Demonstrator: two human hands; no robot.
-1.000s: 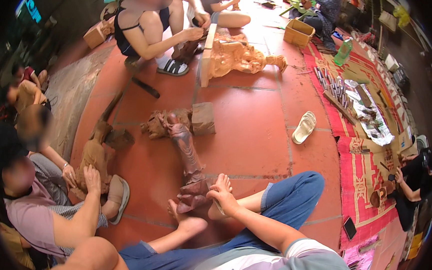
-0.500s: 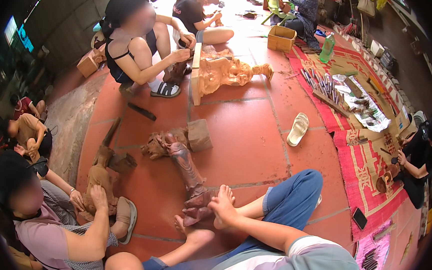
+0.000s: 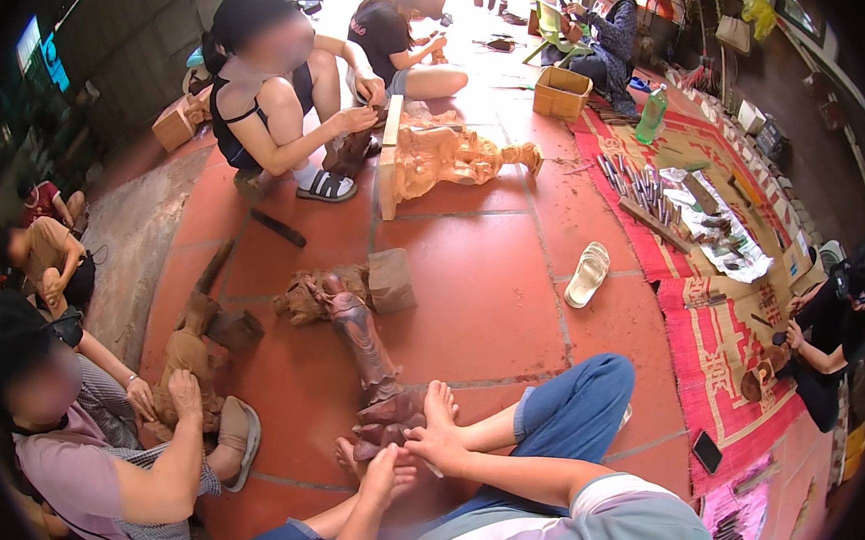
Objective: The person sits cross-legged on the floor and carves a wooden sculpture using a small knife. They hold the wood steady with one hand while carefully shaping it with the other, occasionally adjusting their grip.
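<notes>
Floor: red tiled floor (image 3: 491, 294) of an open workshop; several people sit low on it; a red patterned mat (image 3: 718, 340) runs along the right side
Carving: dark wooden carving (image 3: 367, 351), long and lying flat, runs from mid-floor toward the person; its near end sits between the bare feet (image 3: 438, 411); this looks like bracing, feet used as a clamp so both hands stay free
Left hand: left hand (image 3: 381, 467) rests on the carving's near end by the toes; fingers curled down onto it; how firm the grip is, cannot tell; no tool visible in it
Right hand: right hand (image 3: 440, 449) lies on the same end beside the foot; fingers partly closed over wood; grip unclear
Neighbour, left: a person's hand (image 3: 183, 393) presses on a pale brown carving (image 3: 191, 353), held down against the floor
Far side: a large light wood carving (image 3: 440, 155) lies in front of a seated person; a white sandal (image 3: 588, 274) lies alone on the tiles; chisels (image 3: 634, 184) spread on the mat within reach of workers there
Change: from half a second ago, the view has tipped and shifted a little; the hands stay at the carving's near end; right hand has settled lower; carving and sandal lie unmoved
</notes>
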